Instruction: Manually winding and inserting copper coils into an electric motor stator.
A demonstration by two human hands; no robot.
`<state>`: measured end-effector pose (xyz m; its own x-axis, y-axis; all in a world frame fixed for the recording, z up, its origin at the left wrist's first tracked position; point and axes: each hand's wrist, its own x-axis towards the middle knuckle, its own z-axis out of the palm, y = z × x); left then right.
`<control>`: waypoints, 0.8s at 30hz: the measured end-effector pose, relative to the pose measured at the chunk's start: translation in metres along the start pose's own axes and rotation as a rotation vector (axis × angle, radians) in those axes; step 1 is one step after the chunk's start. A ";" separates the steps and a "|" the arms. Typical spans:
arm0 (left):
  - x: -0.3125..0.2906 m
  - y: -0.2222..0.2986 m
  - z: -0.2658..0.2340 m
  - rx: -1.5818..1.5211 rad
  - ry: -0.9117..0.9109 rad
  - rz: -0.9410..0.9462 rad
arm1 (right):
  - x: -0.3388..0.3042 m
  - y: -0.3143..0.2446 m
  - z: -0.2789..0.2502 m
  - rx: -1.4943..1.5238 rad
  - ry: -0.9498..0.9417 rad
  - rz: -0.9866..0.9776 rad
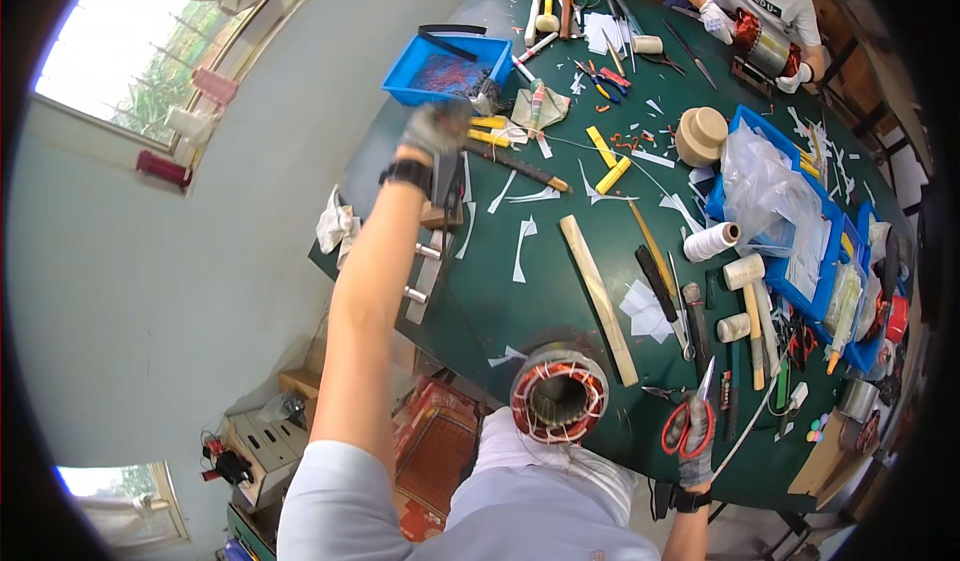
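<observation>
My left arm stretches far across the table. My left hand, in a grey glove, is beside a blue plastic bin at the far left; its fingers are smeared by motion. Yellow strips lie just right of it. Low on the right, my right hand, also gloved, is closed around red-handled scissors, their blades pointing up and away. Between my arms, at the table's near edge, a motor stator shows its open bore, with red windings laced in white cord around it.
A wooden strip, mallets, a white thread spool and paper scraps cover the green table. Blue bins stand right. Across the table, a gloved person handles another wound motor part.
</observation>
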<state>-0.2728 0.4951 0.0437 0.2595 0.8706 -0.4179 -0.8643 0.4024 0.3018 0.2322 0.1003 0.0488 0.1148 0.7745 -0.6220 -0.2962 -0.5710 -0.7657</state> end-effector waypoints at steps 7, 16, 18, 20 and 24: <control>-0.005 0.000 0.025 0.891 0.369 0.256 | 0.009 0.020 -0.017 -0.257 0.069 0.030; -0.264 -0.222 -0.048 0.899 0.370 0.224 | 0.073 -0.014 -0.017 -1.682 0.137 -0.579; -0.299 -0.267 -0.077 1.965 0.091 0.582 | 0.066 -0.035 0.008 -1.502 0.026 -0.656; -0.319 -0.302 -0.067 1.791 0.225 0.436 | 0.049 -0.050 0.038 -1.164 -0.189 -0.814; -0.351 -0.326 -0.063 1.399 0.475 0.144 | 0.041 -0.052 0.095 -1.021 -0.508 -1.257</control>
<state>-0.1099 0.0402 0.0384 -0.1903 0.8647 -0.4648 0.3082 0.5021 0.8080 0.1626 0.1878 0.0781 -0.5678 0.7388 0.3630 0.4441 0.6462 -0.6206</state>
